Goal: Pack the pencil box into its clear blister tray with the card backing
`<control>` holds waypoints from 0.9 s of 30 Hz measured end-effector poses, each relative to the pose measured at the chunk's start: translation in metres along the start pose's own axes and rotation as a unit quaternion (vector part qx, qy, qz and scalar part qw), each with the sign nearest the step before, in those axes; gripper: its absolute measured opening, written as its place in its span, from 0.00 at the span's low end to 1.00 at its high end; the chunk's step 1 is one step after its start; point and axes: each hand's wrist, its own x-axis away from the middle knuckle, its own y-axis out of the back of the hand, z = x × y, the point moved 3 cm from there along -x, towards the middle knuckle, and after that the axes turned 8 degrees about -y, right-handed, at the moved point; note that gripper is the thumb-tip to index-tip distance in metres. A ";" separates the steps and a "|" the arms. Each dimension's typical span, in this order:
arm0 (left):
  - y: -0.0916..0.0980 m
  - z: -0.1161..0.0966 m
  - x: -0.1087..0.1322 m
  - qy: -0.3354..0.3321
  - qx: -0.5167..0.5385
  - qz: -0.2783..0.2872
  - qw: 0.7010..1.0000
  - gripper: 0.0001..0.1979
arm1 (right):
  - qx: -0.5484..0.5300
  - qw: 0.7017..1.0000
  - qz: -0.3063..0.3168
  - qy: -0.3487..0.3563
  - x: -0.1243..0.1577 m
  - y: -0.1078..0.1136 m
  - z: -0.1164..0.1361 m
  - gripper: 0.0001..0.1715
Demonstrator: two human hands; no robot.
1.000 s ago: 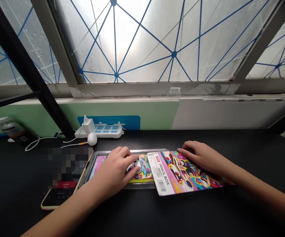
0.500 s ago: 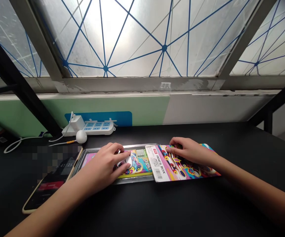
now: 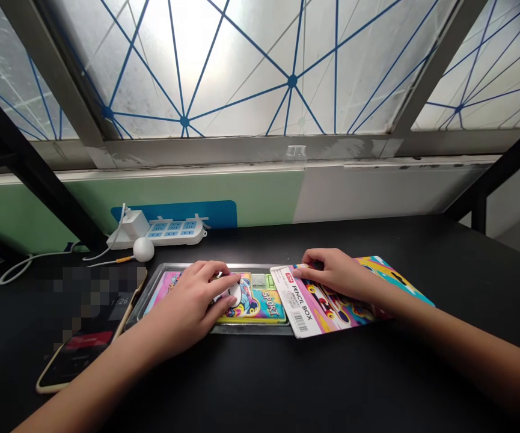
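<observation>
A colourful pencil box (image 3: 266, 304) marked "SPORT" lies in a shallow clear plastic tray (image 3: 250, 329) on the black table. My left hand (image 3: 203, 294) rests over the left half of the pencil box, thumb and fingers apart, hiding part of its picture. To the right lies a printed card (image 3: 302, 310) lettered "PENCIL BOX", slightly tilted and overlapping the tray's right end. My right hand (image 3: 332, 273) is on this card, its thumb and curled fingers closed on it near the upper edge. My right forearm covers some of the card.
Left of the tray lies a phone (image 3: 88, 340) in a pale case, partly behind my left forearm. A white power strip (image 3: 178, 231) with a plugged-in adapter and a round white piece (image 3: 143, 249) on a cable sit by the wall. Black frame bars (image 3: 478, 180) slant at both sides.
The card has slid right and turned slightly, uncovering more of the pencil box's right end. My right hand moves with it, while my left hand stays on the box. The view has shifted slightly.
</observation>
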 end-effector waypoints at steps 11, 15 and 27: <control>0.001 -0.001 0.001 0.000 -0.003 -0.010 1.000 0.19 | 0.018 0.999 0.036 -0.026 -0.014 0.013 -0.021 0.31; 0.002 -0.001 0.001 0.005 -0.001 -0.012 1.000 0.19 | 0.027 0.999 0.028 -0.023 -0.013 0.016 -0.021 0.31; 0.001 -0.001 0.001 0.012 0.004 -0.006 1.000 0.20 | 0.014 0.999 0.017 -0.037 -0.006 0.025 -0.016 0.29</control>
